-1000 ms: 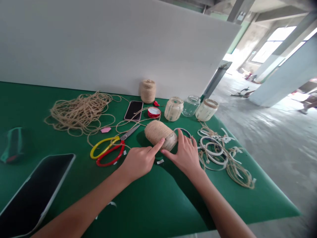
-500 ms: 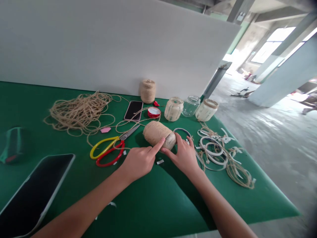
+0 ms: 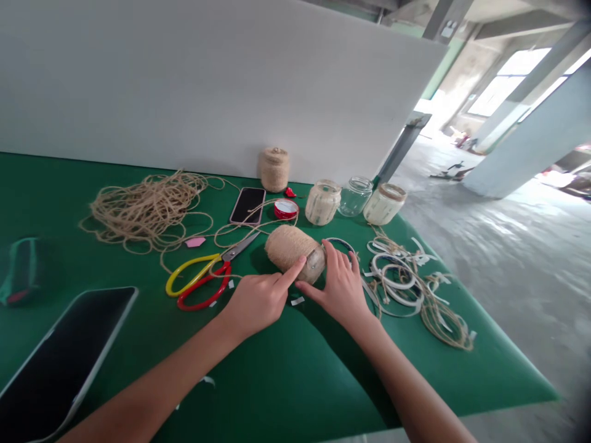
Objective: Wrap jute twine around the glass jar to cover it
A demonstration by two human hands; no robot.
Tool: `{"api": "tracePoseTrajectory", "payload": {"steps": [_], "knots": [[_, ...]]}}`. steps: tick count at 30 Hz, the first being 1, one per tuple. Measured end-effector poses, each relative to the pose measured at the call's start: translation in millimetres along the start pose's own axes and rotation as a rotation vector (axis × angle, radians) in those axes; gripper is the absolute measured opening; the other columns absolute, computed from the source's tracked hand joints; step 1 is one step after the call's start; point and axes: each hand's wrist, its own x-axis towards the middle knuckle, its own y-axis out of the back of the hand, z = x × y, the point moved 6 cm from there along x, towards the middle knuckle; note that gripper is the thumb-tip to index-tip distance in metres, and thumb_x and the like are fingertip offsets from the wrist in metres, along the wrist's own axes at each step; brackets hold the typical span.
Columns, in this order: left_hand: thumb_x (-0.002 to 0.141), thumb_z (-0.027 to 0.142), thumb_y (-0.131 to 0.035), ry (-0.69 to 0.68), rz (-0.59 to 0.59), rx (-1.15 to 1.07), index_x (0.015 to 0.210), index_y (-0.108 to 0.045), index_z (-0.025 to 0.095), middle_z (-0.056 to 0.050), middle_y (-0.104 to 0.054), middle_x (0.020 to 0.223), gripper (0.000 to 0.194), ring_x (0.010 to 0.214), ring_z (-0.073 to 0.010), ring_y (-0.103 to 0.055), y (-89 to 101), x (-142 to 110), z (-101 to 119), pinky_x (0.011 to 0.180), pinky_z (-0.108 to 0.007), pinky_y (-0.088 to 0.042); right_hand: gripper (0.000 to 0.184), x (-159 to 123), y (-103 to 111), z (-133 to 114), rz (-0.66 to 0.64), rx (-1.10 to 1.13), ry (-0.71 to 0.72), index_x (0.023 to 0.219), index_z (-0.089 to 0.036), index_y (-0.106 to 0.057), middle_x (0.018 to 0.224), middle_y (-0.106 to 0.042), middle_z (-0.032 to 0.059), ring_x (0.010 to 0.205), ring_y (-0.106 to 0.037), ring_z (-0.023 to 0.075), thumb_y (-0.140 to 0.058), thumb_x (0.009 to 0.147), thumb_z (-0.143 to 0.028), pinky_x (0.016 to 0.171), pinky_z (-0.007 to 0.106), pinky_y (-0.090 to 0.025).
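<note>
A glass jar wrapped in jute twine lies on its side, its bare glass end toward my right hand. My right hand grips that end, thumb below and fingers over the far side. The index finger of my left hand presses on the edge of the wrapping. Its other fingers are curled, and a strand of twine runs into them from the scissors side. What lies inside the curled fingers is hidden. Scissors with one yellow and one red handle rest left of the jar.
Loose twine is heaped at the left. Behind stand a twine-wrapped jar, a clear jar and two jars with whitish strips. A phone, red tape roll, rings and a dark tablet surround the hands.
The view has shifted very slightly. My right hand's fingers have moved a little at the jar's glass end; my left index finger stays pressed on the wrapping.
</note>
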Motion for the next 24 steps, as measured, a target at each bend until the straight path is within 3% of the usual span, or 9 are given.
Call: {"api": "tracePoseTrajectory", "payload": {"steps": [9, 17, 21, 24], "knots": [[0.081, 0.010, -0.037, 0.005, -0.010, 0.011, 0.136, -0.029, 0.018, 0.000, -0.060, 0.065, 0.056, 0.054, -0.0121, -0.055, 0.0, 0.4, -0.6, 0.047, -0.020, -0.042, 0.069, 1.9, 5.5, -3.0, 0.025, 0.004, 0.044, 0.121, -0.015, -0.036, 0.109, -0.060, 0.0132, 0.101, -0.054, 0.0275, -0.052, 0.071, -0.060, 0.100, 0.054, -0.016], [0.083, 0.011, -0.035, 0.006, -0.044, 0.037, 0.137, -0.026, 0.018, 0.001, -0.059, 0.065, 0.055, 0.051, -0.0108, -0.053, -2.5, -1.3, -1.8, 0.044, -0.019, -0.038, 0.072, 1.7, 1.5, -0.8, -0.034, -0.052, -0.005, 0.123, -0.010, -0.035, 0.093, -0.066, 0.0130, 0.092, -0.059, 0.0277, -0.041, 0.076, -0.065, 0.099, 0.053, -0.015], [0.084, 0.013, -0.035, 0.011, -0.049, 0.040, 0.137, -0.027, 0.018, -0.001, -0.060, 0.066, 0.054, 0.052, -0.0108, -0.054, -4.3, -2.0, -2.8, 0.046, -0.018, -0.040, 0.083, 0.0, 1.9, 0.0, 0.002, -0.067, -0.015, 0.129, -0.010, -0.029, 0.108, -0.060, 0.0169, 0.103, -0.052, 0.0304, -0.043, 0.071, -0.069, 0.098, 0.054, -0.015], [0.084, 0.012, -0.035, 0.014, -0.049, 0.038, 0.137, -0.028, 0.018, 0.000, -0.060, 0.065, 0.054, 0.052, -0.0114, -0.054, -4.4, -1.9, -2.9, 0.046, -0.019, -0.040, 0.081, -0.2, 3.1, -1.4, 0.034, -0.043, 0.013, 0.128, -0.014, -0.031, 0.118, -0.052, 0.0170, 0.108, -0.047, 0.0311, -0.050, 0.068, -0.066, 0.098, 0.054, -0.016]]}}
